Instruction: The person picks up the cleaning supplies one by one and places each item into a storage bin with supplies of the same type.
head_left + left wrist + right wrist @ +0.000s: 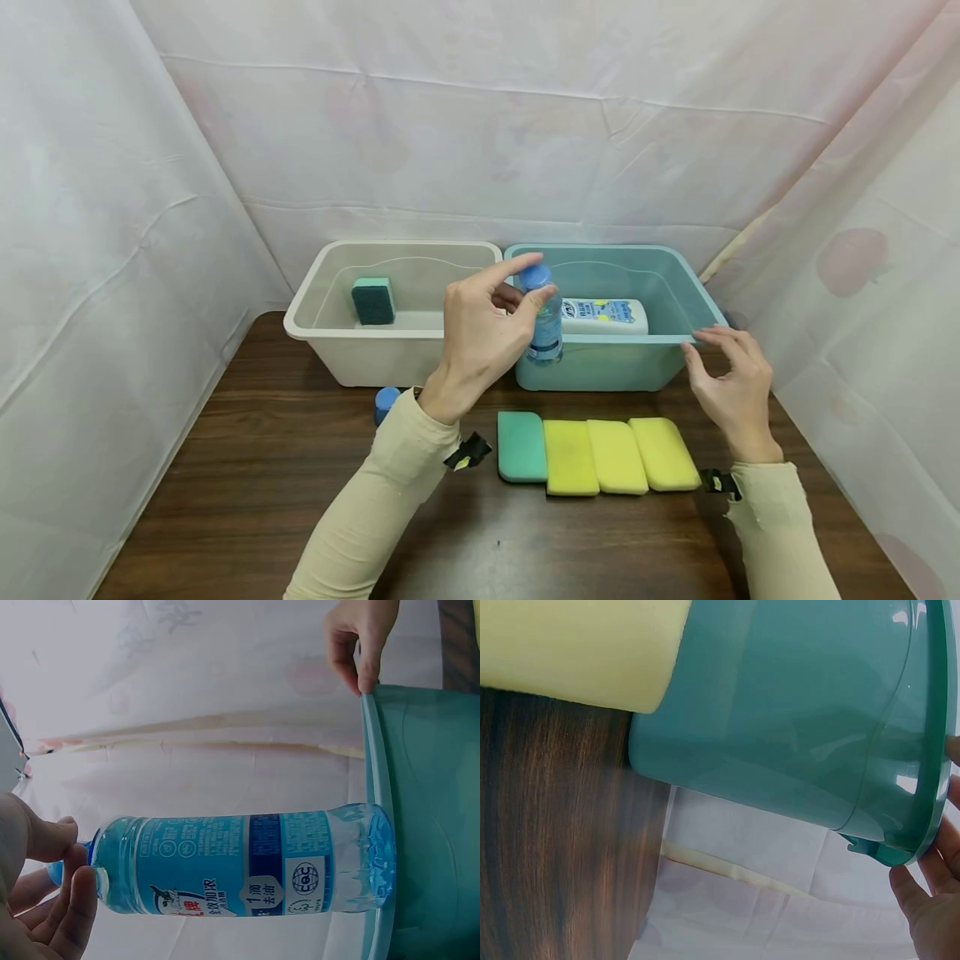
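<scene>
My left hand (pixel 483 333) grips a clear blue dish soap bottle (pixel 546 337) by its blue cap. The bottle hangs upright in front of the teal bin (pixel 600 367), its base overlapping the bin's rim in the left wrist view. Printed labels cover the bottle's side (pixel 210 862). At the bin's front right corner, my right hand (pixel 733 383) pinches the rim between thumb and fingers; the thumb (pixel 909 891) shows below the lip in the right wrist view. A white bottle (pixel 626 317) with a blue and yellow label lies inside this bin.
Left of the teal bin stands a cream bin (pixel 367 358) holding a green sponge (pixel 373 302). A green sponge (pixel 522 448) and three yellow sponges (pixel 617 457) lie in a row before the teal bin. A blue-topped object (pixel 386 402) is partly behind my left sleeve.
</scene>
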A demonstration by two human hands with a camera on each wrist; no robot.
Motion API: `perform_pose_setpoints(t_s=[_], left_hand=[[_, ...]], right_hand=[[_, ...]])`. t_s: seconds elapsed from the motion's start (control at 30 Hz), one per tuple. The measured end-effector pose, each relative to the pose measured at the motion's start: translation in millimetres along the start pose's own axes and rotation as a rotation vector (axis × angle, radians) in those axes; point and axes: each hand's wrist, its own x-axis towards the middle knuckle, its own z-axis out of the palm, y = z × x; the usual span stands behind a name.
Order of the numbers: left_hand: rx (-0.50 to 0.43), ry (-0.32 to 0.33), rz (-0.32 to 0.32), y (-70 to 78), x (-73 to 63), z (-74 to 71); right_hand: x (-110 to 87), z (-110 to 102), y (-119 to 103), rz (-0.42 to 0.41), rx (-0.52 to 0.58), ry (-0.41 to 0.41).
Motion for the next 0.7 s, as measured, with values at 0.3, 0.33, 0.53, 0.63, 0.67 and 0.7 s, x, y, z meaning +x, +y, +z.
perform_pose_setpoints(t_s=[0.3,0.33,0.53,0.63,0.67,0.7], left_hand=[[-0.03,0.049,0.031,-2.5,2.8,3.4],[-0.033,0.055,0.032,-2.9,3.2,3.9],[-0.037,0.085,0.037,-6.8,4.1,7.2],[-0.038,0.096,0.04,-7.9,4.2,7.8],[-0.04,0.1,0.042,-8.2,4.3,8.0],[-0.042,0.103,0.042,-8.8,4.4,8.2]], right_hand=[[0.6,0.5,-0.4,-0.001,0.003,-0.005],[0.7,0.4,-0.4,-0.001,0.003,-0.004],[0.5,0.0,-0.5,0.002,0.001,0.001],[0.3,0.3,-0.4,0.003,-0.001,0.002],[0.2,0.4,-0.4,0.004,-0.001,0.002],[0.2,0.5,-0.5,0.004,-0.001,0.002]])
